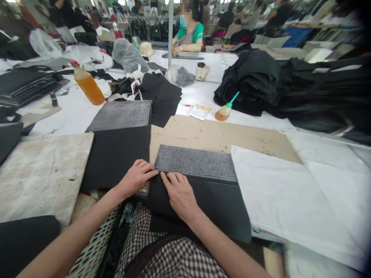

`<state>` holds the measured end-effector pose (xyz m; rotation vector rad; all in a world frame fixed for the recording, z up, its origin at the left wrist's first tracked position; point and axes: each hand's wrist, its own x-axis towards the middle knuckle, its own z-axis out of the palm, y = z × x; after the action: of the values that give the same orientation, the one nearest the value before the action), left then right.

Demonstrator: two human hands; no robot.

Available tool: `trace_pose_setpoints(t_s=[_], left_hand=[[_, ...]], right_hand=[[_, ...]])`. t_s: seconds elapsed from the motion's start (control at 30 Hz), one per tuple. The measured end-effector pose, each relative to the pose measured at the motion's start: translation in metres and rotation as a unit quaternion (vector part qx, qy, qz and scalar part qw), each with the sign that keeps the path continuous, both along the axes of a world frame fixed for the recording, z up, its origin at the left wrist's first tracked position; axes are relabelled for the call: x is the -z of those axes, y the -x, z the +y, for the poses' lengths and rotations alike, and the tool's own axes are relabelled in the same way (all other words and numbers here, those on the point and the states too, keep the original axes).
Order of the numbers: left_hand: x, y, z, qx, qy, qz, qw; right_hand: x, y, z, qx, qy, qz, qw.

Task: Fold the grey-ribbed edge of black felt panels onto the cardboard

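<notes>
In the head view a black panel [203, 200] lies at the table's near edge, hanging partly over my lap. A grey ribbed strip [197, 160] runs along its far side, meeting the black part at a straight seam. My left hand [140, 174] touches the left end of that seam with outstretched fingertips. Just beside it my right hand [181, 193] rests on the black part, fingers apart and pressing near the seam. The two hands' fingertips almost meet. To the left lies a similar black piece [118, 154] with a grey ribbed upper part [123, 114].
A tan board [226, 135] lies beyond the panel, with white sheets [278, 193] at right. A squeeze bottle [223, 112] and a larger amber bottle [88, 83] stand farther back. Black material is heaped [261, 77] at back right. A co-worker [191, 34] sits across the table.
</notes>
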<state>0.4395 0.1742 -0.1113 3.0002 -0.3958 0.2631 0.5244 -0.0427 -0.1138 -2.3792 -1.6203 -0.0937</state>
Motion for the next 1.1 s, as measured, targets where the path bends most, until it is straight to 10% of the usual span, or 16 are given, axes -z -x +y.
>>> trace_pose_setpoints(t_s=[0.4,0.63,1.1], left_hand=[[-0.018,0.019,-0.008,-0.047,-0.06,-0.006,0.997],[0.0,0.009,-0.055,-0.087,-0.005,-0.055,0.995],[0.0,-0.01,-0.058,-0.084,-0.029,-0.051,0.995]], right_hand=[[0.0,0.002,-0.004,0.008,-0.023,-0.003,1.0],[-0.002,-0.002,-0.018,0.023,-0.039,-0.009,0.999],[0.008,-0.078,-0.204,0.198,-0.032,-0.023,0.979]])
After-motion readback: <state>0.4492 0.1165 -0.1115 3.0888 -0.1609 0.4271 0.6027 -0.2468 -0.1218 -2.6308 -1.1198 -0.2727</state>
